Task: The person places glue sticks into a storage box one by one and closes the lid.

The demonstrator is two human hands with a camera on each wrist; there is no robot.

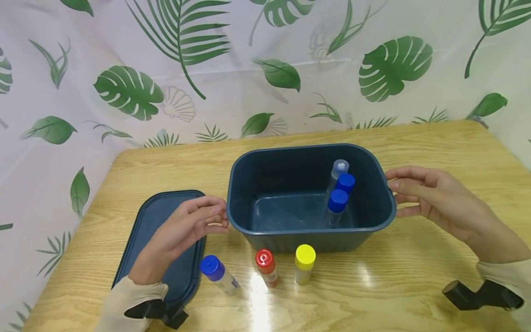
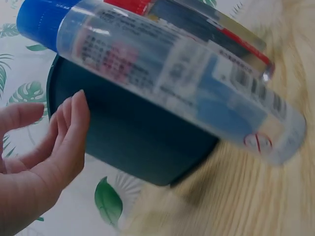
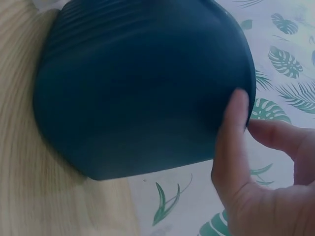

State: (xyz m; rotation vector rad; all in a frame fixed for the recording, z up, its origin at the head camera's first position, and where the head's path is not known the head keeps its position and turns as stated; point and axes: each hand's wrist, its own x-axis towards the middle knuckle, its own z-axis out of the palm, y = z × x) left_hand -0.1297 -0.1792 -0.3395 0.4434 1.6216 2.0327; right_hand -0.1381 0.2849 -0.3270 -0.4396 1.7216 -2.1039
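Observation:
A dark blue plastic tub [image 1: 249, 175] stands mid-table with three bottles upright in its right end: one clear-capped [image 1: 339, 168] and two blue-capped [image 1: 338, 201]. My left hand [image 1: 221, 216] is at the tub's left rim with loosely bent fingers, holding nothing; in the left wrist view the left hand [image 2: 74, 113] sits just apart from the tub wall [image 2: 133, 142]. My right hand [image 1: 392, 193] reaches the right rim with straight fingers. In the right wrist view the right hand [image 3: 244, 115] has its thumb lying against the tub [image 3: 138, 88].
The tub's flat lid [image 1: 162, 216] lies on the table under my left wrist. In front of the tub stand a blue-capped bottle [image 1: 217, 273], a red-capped one [image 1: 267, 266] and a yellow-capped one [image 1: 304, 263]. A leaf-print curtain backs the wooden table [image 1: 435, 147].

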